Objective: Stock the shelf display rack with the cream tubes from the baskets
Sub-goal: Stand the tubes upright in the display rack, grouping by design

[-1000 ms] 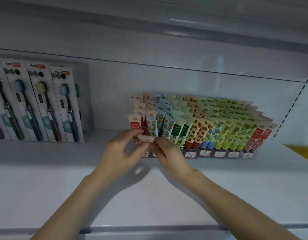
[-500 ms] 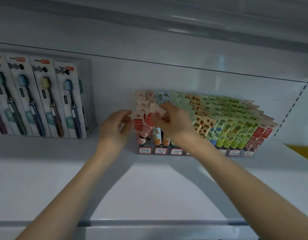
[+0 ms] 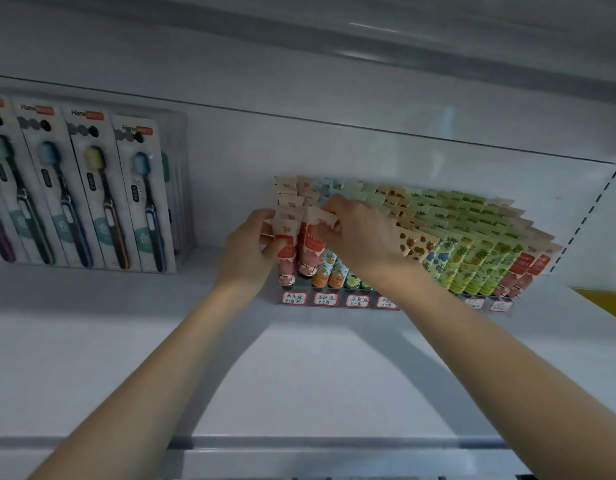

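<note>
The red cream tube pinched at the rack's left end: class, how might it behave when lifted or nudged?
Probably light: the right hand pinches the red cream tube by its flat crimped top. That crimp suggests a soft body, denting if squeezed. Standing cap-down among neighbours in the rack, it would likely lean, not roll.

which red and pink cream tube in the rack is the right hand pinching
The second red-and-pink cream tube from the left end of the grey display rack: the right hand pinches its crimped top, while the left hand grips the leftmost tube.
</note>
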`<state>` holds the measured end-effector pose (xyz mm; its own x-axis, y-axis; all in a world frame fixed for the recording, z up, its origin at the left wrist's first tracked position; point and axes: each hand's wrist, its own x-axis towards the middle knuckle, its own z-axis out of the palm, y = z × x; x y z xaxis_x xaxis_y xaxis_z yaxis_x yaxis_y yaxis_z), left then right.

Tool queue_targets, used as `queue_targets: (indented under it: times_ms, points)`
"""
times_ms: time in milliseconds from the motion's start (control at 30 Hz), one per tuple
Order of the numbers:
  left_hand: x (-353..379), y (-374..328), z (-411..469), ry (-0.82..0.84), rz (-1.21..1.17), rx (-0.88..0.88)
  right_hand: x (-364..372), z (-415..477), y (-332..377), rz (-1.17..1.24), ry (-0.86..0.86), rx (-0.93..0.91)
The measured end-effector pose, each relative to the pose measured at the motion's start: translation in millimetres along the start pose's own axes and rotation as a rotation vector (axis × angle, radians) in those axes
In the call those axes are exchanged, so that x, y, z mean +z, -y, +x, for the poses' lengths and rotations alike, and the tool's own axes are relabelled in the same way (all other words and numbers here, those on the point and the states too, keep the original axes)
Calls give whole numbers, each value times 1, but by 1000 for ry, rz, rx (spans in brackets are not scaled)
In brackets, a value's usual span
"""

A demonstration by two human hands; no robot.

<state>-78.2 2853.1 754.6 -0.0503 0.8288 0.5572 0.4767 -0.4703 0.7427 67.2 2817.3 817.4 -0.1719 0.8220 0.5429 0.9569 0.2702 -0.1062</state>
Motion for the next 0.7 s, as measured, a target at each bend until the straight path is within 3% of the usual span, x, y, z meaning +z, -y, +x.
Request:
queue_targets:
  times_ms: [267, 700]
  points:
    - [1, 5, 3, -21, -7, 46, 21, 3, 4, -208, 5, -34]
    - [5, 7, 8, 16, 17, 119, 16, 18, 2, -183, 104, 0]
